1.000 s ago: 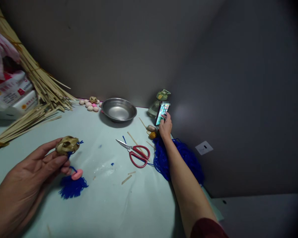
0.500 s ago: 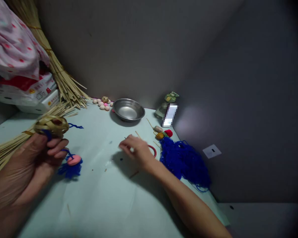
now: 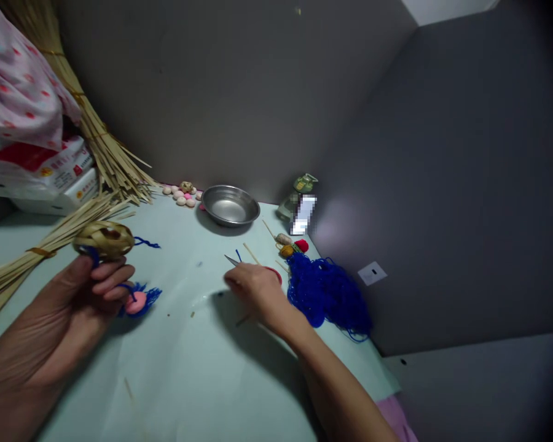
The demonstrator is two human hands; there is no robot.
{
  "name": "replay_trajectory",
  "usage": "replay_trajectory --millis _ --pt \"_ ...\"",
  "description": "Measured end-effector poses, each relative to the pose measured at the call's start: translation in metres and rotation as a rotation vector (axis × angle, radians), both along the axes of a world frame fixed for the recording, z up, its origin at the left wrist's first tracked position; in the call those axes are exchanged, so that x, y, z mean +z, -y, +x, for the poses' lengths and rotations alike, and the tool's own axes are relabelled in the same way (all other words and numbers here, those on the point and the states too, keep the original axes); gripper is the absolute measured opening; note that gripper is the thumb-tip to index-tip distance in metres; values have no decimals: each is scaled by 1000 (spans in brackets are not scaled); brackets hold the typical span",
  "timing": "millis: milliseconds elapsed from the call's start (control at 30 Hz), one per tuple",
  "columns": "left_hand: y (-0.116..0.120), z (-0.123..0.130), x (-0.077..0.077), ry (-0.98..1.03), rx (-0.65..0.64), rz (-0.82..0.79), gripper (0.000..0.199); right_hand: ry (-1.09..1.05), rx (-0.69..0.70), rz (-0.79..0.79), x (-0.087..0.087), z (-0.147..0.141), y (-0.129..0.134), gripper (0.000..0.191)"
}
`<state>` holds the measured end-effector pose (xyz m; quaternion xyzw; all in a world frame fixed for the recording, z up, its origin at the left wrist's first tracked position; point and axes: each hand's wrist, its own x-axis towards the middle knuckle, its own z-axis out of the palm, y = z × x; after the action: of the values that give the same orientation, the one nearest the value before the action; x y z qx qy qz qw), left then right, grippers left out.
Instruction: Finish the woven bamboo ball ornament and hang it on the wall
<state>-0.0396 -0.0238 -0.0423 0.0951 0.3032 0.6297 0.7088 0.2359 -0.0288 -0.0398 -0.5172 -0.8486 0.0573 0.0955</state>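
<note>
Woven ball (image 3: 105,238) in your left hand (image 3: 76,301), raised above left side of table (image 3: 188,380). Your thumb and fingers closed under ball, probably to steady it while blue cord (image 3: 147,243) sticks out free toward right. Pink bead (image 3: 136,302) and tassel (image 3: 153,296) hang below your fingers, clear of grip. Your right hand (image 3: 260,291) covers scissors (image 3: 231,260) near table's middle; fingers bunched, cannot tell if holding them. Yarn (image 3: 329,291) heaped along right edge, bowl (image 3: 230,209) at far edge, perhaps to free working space.
</note>
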Motion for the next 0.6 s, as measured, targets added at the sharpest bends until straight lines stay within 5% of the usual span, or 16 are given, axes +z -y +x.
replay_trajectory --millis 100,267,433,600 --pt "8 11 1 -33 -69 41 25 -190 -184 -35 9 35 5 14" --pt "13 32 0 -135 -174 -15 27 -375 -249 -121 8 64 16 11" --pt "13 41 -17 -241 -265 -13 36 -280 -215 -233 12 68 21 12" --pt "14 45 -22 -322 -284 -14 41 -87 -2 -314 13 57 28 15"
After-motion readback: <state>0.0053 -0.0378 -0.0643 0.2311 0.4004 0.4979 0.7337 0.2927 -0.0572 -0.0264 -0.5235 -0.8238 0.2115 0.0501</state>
